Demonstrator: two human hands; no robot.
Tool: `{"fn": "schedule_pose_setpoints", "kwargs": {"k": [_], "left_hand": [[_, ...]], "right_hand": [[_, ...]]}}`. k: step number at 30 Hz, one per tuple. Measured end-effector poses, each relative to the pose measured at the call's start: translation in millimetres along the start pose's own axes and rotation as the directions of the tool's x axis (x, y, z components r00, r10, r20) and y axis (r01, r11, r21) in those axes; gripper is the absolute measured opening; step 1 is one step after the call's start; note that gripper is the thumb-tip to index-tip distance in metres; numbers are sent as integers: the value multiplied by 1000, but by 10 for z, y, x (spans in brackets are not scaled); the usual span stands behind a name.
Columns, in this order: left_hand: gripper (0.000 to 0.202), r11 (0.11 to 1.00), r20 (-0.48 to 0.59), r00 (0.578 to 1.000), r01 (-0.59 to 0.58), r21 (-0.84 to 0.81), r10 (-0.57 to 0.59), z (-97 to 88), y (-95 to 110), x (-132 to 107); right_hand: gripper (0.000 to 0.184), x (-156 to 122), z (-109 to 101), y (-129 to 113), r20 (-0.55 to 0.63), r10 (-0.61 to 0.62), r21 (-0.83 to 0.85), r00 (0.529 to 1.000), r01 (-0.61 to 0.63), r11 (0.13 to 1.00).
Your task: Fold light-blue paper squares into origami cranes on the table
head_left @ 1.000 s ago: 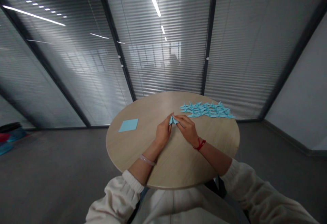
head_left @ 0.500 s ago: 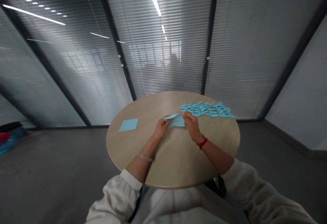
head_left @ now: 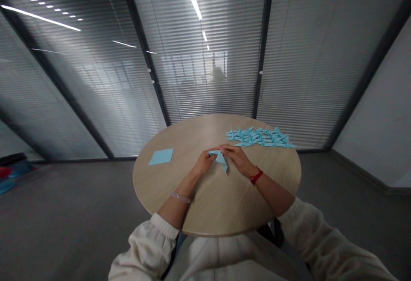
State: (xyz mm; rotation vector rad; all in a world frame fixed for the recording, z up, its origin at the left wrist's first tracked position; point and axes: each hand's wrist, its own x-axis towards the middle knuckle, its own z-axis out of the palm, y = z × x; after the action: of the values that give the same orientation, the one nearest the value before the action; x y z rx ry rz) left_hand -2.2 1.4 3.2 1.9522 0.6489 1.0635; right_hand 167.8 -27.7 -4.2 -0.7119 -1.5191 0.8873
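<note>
Both my hands meet over the middle of a round wooden table (head_left: 167,187) and pinch a small piece of light blue folded paper (head_left: 221,158). My left hand (head_left: 203,163) grips its left side with closed fingers. On the paper's right side, my right hand (head_left: 236,159) has its fingers pressed on the top edge. A narrow point of the paper hangs down toward me between the hands. I wear a pale bracelet on the left wrist and a red cord on the right.
Several finished light blue folded paper figures (head_left: 259,137) lie in rows at the table's far right. A flat blue paper square (head_left: 161,156) lies at the left. Glass walls with blinds (head_left: 205,58) stand behind the table. Coloured objects (head_left: 11,167) lie on the floor at far left.
The paper was a small folded tip, then spread wider between my hands, and is now folded narrower with a point hanging toward me. My hands shifted slightly but stay together.
</note>
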Motion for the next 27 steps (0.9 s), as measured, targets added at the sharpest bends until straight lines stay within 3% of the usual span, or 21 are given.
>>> {"fn": "schedule_pose_setpoints", "kwargs": {"k": [9,14,19,22,27], "left_hand": [[26,994,75,994,-80,77,75,25,18,9],[32,994,-31,999,-29,108,33,37,46,-13],[35,975,-183,973,-109,192,144,18,203,-60],[31,943,-269,945,-95,318,186,13,235,-64],[29,900,-258,933,-124,419,249,16,160,-53]], "right_hand": [[30,1,5,-25,-86,-14,-50,996,10,999],[31,21,-24,-4,-236,-13,-86,972,-7,996],[32,44,-43,15,-358,-22,-151,933,-35,988],[31,44,-28,12,-349,-36,-186,937,-31,982],[30,26,-14,28,-308,-95,-226,947,25,974]]}}
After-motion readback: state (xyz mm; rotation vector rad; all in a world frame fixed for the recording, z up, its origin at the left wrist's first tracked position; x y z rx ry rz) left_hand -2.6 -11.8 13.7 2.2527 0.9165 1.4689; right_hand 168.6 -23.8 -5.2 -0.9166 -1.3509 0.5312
